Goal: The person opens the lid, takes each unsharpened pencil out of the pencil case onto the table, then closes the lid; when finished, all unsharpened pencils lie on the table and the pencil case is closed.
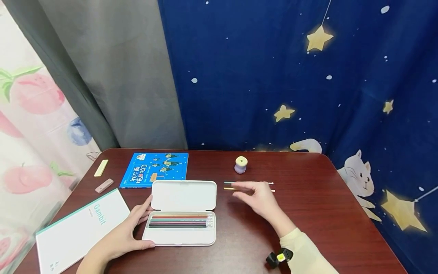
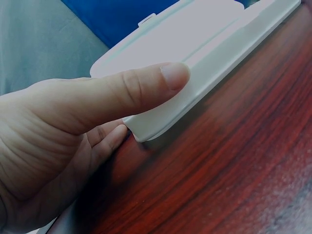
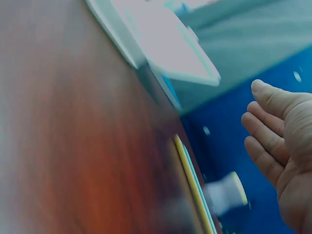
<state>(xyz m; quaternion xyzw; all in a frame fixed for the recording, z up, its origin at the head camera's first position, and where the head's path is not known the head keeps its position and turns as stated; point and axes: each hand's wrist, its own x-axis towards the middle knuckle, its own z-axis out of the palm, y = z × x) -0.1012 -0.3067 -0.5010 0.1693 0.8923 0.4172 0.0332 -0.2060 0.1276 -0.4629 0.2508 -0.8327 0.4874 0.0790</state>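
A white pencil case (image 1: 183, 239) lies with its lid (image 1: 184, 195) raised, several pencils (image 1: 179, 220) side by side in its tray. My left hand (image 1: 124, 233) rests against the case's left end; its straight thumb (image 2: 141, 87) lies over the front corner while the other fingers reach up the left side. Over two loose pencils, a yellow one (image 1: 228, 188) and a green one (image 1: 227, 182), my right hand (image 1: 258, 198) hovers, thumb and fingers apart and nothing between them. In the right wrist view both loose pencils lie below that hand (image 3: 287, 141).
Behind the loose pencils stands a small yellow-and-lilac object (image 1: 241, 165). At the left are a blue book (image 1: 154, 169), a white notebook (image 1: 82, 228), a pink eraser-like block (image 1: 104, 185) and a pale yellow bar (image 1: 101, 168). Curtains (image 1: 239, 76) hang behind the table (image 1: 325, 198).
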